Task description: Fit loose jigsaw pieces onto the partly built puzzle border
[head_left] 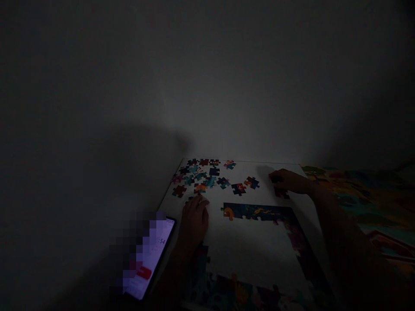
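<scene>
Low over the back right of the white table, my right hand has its fingers pinched on a dark puzzle piece, mostly hidden by them. Another dark puzzle piece lies just below that hand. My left hand rests on the tabletop at the left, fingers loosely spread and bent, with the tips beside a partly covered piece. Beyond it are many loose puzzle pieces. A partly joined puzzle border has a top strip, a right side and a bottom edge; my left forearm hides some of its left side.
A phone with a lit screen leans or lies at the table's left edge. A colourful printed surface spreads to the right. The grey wall rises behind the table. The light is very dim.
</scene>
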The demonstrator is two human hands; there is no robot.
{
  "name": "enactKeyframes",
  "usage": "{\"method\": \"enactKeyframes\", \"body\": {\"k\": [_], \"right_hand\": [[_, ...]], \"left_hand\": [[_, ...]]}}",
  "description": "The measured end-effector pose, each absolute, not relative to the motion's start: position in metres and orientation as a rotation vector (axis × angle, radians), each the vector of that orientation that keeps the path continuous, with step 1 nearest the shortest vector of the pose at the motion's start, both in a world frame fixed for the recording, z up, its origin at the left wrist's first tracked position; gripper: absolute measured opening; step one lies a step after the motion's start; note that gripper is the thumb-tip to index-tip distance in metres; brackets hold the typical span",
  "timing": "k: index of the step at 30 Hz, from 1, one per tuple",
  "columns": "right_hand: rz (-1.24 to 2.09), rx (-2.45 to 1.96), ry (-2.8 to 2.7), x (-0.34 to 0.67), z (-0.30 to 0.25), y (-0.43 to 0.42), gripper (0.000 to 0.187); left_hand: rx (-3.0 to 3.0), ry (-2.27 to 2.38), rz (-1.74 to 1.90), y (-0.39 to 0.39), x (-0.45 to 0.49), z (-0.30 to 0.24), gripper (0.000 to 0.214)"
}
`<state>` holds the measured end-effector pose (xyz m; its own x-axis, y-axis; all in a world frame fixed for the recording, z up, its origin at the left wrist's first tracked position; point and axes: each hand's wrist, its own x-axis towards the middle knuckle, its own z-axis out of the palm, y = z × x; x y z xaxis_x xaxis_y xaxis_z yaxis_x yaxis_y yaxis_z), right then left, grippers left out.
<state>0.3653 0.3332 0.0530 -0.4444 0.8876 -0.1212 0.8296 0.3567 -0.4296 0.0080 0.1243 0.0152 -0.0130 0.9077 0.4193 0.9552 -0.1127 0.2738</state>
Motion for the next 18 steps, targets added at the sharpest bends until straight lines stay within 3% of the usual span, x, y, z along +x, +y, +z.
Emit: {"method": "enactKeyframes", "body": {"k": [10,18], "right_hand": [[0.867,-1.518,-2.326,0.373,0.039,0.342,0.048],[0.857,-1.568,-2.272,0.375,0.04,0.341,0.05]], "left_hand": [[-2.054,-2.09,-0.59,0.124,0.017,0.015,0.038],[-1.891,-2.194,-0.692,0.124,0.023,0.016,0.04]]}}
